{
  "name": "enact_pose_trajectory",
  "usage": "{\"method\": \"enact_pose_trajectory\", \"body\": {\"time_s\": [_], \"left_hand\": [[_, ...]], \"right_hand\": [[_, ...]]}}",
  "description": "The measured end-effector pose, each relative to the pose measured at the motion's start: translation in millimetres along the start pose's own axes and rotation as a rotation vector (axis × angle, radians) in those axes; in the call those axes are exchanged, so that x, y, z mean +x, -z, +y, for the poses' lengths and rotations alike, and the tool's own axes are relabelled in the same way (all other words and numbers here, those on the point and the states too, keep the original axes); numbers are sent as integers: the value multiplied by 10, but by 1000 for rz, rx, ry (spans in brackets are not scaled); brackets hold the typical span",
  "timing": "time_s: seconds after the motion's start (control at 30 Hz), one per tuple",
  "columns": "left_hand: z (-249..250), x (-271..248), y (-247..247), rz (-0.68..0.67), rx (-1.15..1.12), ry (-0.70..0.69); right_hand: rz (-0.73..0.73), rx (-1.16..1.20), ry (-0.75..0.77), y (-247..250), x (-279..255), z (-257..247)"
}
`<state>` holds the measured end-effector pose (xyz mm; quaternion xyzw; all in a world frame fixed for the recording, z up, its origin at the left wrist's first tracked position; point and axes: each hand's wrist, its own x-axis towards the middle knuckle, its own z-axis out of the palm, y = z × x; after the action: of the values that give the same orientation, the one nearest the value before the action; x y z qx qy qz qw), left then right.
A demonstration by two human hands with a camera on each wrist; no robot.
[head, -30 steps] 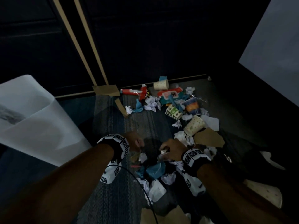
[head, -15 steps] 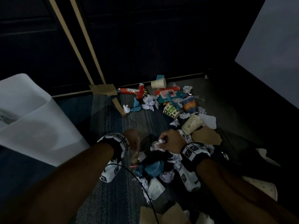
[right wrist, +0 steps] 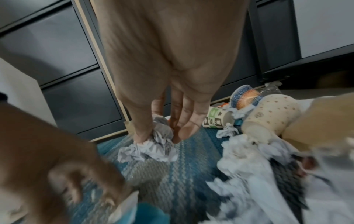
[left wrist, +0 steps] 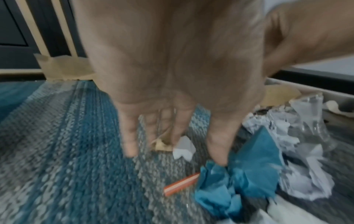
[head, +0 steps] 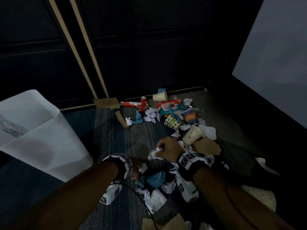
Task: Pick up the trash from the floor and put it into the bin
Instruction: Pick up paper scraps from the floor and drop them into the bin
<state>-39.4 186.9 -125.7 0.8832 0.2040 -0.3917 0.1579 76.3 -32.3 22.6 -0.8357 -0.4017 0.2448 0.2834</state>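
Trash lies in a heap on the blue-grey carpet (head: 119, 133). My right hand (head: 167, 148) is lifted above the heap and pinches a crumpled white paper ball (head: 153, 154) between thumb and fingers; the right wrist view shows the same paper ball (right wrist: 153, 151) hanging from my right hand (right wrist: 161, 136). My left hand (head: 137, 168) reaches down with straight fingers. Its fingertips (left wrist: 130, 150) touch a tan scrap (left wrist: 161, 146) and a small white scrap (left wrist: 184, 149), beside crumpled blue paper (left wrist: 249, 174) and a red-and-white straw piece (left wrist: 181, 185). The white bin (head: 41, 138) stands at the left.
Farther back lie a dotted paper cup (head: 192, 134), a patterned cup (head: 172, 123), a torn cardboard piece (head: 206, 146), red wrappers (head: 134, 103) and more paper balls. Dark cabinets (head: 149, 47) close off the back. A black cable (head: 132, 195) hangs from my left wrist.
My right hand has risen off the heap with the crumpled white paper. My left hand has dropped lower, onto the scraps by the blue paper.
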Motion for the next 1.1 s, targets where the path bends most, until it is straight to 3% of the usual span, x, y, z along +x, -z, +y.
{"method": "enact_pose_trajectory", "body": {"time_s": [0.07,0.1,0.2,0.4,0.57,0.67,0.77,0.97,1.03,1.1], "left_hand": [[-149,236,-59,-55,65,28],[1,-68,25,-18,58,44],[478,-1010,487,195,-90,-130],[455,-1595,1055,788,-435,-189],[98,-2051,1102,1094,-622,-219],[-85,-2378,1161,1279,-623,-130],[-296,-2780,1215,1513,-674,-64],[-627,-3391,1221,1762,-682,127],[-748,-3530,1236,1778,-711,276],[-888,-3595,1230,1702,-821,374]], "right_hand": [[7,2,-5,-23,-29,66],[10,5,-18,-35,-43,95],[26,11,-28,-56,-77,140],[207,197,4,21,105,-145],[289,446,27,65,377,-734],[347,631,48,52,478,-1225],[288,798,127,-44,521,-1837],[249,849,264,-374,502,-2967],[241,828,292,-467,473,-3209],[214,800,305,-547,477,-3338]]}}
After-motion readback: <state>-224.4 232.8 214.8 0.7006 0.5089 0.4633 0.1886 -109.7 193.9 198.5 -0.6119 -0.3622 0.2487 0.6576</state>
